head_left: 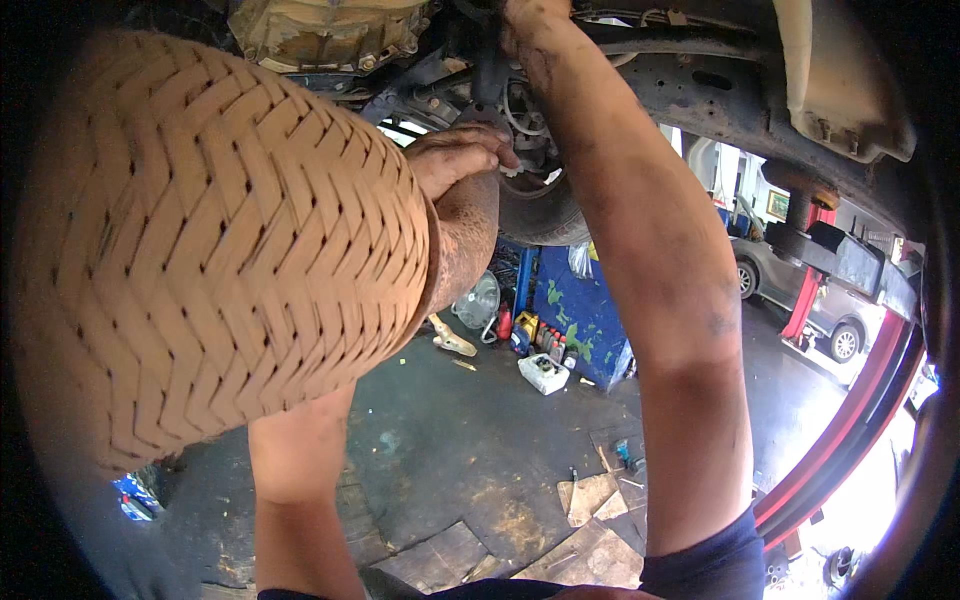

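Note:
Above me is the dirty underside of a raised vehicle. A large tan cylinder (240,250) with a woven-looking herringbone surface fills the left and narrows into a rusty, speckled exhaust pipe (465,240). My left arm passes behind the cylinder, and my left hand (455,158) is closed over the pipe's upper part, near a dark flange. My right arm reaches straight up past it. At the top edge, my right hand (532,18) is among dark underbody parts, its fingers cut off or hidden. Behind the hands hangs a wheel (545,215).
A blue cabinet (585,310) stands ahead, with bottles and a white container (543,373) at its foot. Cardboard (592,498) and tools lie on the stained floor. To the right are a red lift post (850,430) and a silver car (835,310).

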The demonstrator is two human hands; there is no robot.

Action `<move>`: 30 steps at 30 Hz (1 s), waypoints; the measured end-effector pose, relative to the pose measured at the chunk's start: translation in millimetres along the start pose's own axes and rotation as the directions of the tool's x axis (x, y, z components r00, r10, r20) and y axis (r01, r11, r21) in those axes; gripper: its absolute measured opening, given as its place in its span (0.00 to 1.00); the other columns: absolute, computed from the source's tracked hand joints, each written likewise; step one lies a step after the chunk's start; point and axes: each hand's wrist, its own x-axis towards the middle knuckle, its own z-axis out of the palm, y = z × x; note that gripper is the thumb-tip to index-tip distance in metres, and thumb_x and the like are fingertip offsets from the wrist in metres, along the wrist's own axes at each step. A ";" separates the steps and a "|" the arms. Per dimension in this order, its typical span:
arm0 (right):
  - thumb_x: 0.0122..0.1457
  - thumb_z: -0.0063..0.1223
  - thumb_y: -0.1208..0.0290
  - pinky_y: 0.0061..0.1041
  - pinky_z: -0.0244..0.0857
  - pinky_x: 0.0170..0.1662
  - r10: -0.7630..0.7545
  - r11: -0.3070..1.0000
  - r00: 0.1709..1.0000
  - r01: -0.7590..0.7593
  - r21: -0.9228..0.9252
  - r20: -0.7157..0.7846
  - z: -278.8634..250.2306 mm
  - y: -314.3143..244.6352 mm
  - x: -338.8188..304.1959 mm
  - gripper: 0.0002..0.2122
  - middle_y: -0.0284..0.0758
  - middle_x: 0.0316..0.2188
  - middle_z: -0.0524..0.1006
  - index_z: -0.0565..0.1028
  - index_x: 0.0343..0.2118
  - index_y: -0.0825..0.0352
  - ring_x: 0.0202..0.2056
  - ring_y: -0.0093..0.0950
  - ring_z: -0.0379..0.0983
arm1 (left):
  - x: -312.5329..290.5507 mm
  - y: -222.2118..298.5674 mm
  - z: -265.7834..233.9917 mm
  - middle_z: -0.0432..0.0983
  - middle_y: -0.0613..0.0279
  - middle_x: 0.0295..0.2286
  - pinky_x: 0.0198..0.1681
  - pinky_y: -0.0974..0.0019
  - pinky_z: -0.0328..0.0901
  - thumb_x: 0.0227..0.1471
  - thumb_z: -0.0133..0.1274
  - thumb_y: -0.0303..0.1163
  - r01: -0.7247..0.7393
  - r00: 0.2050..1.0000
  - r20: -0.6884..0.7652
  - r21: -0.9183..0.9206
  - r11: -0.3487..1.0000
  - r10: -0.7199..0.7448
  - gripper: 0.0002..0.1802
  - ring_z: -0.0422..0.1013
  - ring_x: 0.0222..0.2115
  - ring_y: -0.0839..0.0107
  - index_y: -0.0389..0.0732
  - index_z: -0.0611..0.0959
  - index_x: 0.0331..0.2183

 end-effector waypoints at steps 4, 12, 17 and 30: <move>0.70 0.45 0.68 0.44 0.66 0.44 0.011 1.000 1.000 -0.011 0.007 0.013 -3.7 11.5 -9.5 0.12 0.45 0.37 0.78 0.79 0.42 0.69 0.39 0.44 0.73 | -2.2 6.8 0.4 0.80 0.64 0.44 0.57 0.70 0.63 0.63 0.50 0.26 0.073 0.994 0.103 -0.297 0.952 -0.044 0.12 0.72 0.47 0.75 0.35 0.82 0.46; 0.72 0.42 0.68 0.45 0.64 0.48 0.022 1.000 0.999 -0.022 -0.008 0.037 -21.9 4.2 0.4 0.13 0.47 0.42 0.76 0.77 0.46 0.70 0.43 0.47 0.71 | 1.4 14.1 1.5 0.80 0.63 0.45 0.58 0.68 0.63 0.63 0.49 0.25 0.055 0.997 0.064 -0.239 0.970 -0.041 0.13 0.72 0.49 0.73 0.35 0.83 0.46; 0.70 0.43 0.68 0.44 0.65 0.47 0.725 0.486 0.586 -0.808 -0.332 -0.363 1.4 -51.2 22.8 0.13 0.46 0.41 0.77 0.78 0.45 0.69 0.42 0.46 0.72 | 5.2 7.0 -3.2 0.80 0.62 0.46 0.60 0.66 0.62 0.63 0.49 0.25 -0.062 0.992 0.103 -0.044 0.997 0.066 0.13 0.72 0.51 0.70 0.35 0.83 0.46; 0.64 0.48 0.68 0.40 0.70 0.41 0.633 -0.330 -0.351 -0.929 0.169 -0.691 8.4 -46.6 88.1 0.10 0.43 0.35 0.80 0.79 0.39 0.68 0.37 0.41 0.75 | 6.7 -14.2 -4.3 0.80 0.63 0.43 0.51 0.66 0.68 0.62 0.51 0.26 0.148 0.989 0.021 -0.242 0.959 -0.147 0.13 0.74 0.44 0.72 0.37 0.83 0.47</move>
